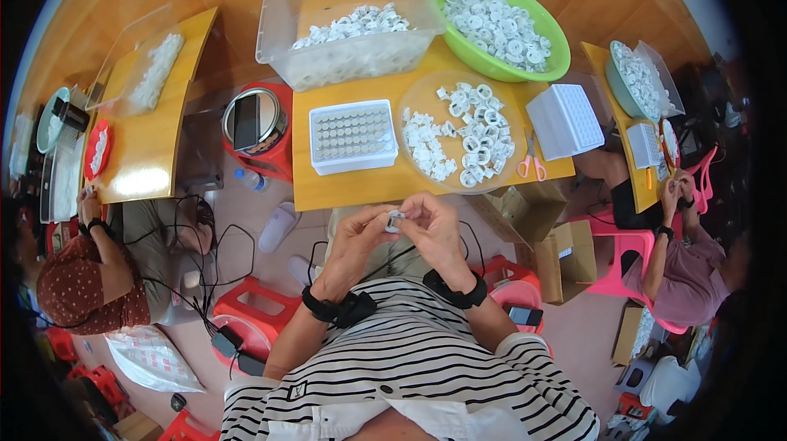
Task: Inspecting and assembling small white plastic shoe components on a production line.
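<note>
Just in front of the table edge, my left hand [359, 243] and my right hand [434, 232] meet with fingers pinched on one small white plastic part [394, 220]. A grey patch shows at its middle; fingers cover the rest. Beyond them on the yellow table, a round tray [450, 178] bears two heaps: small white pieces [428, 146] on the left and larger white ring-shaped parts [485, 139] on the right. Left of the tray stands a white box [353, 165] filled with rows of round silvery pieces [354, 131].
Behind are a clear plastic bin [348, 47] and a green basin [498, 72], both with white parts. A white grid-sided box [566, 119] and orange scissors [532, 164] lie right. Cardboard boxes [566, 261] and red stools [261, 310] flank me. Co-workers sit at both sides.
</note>
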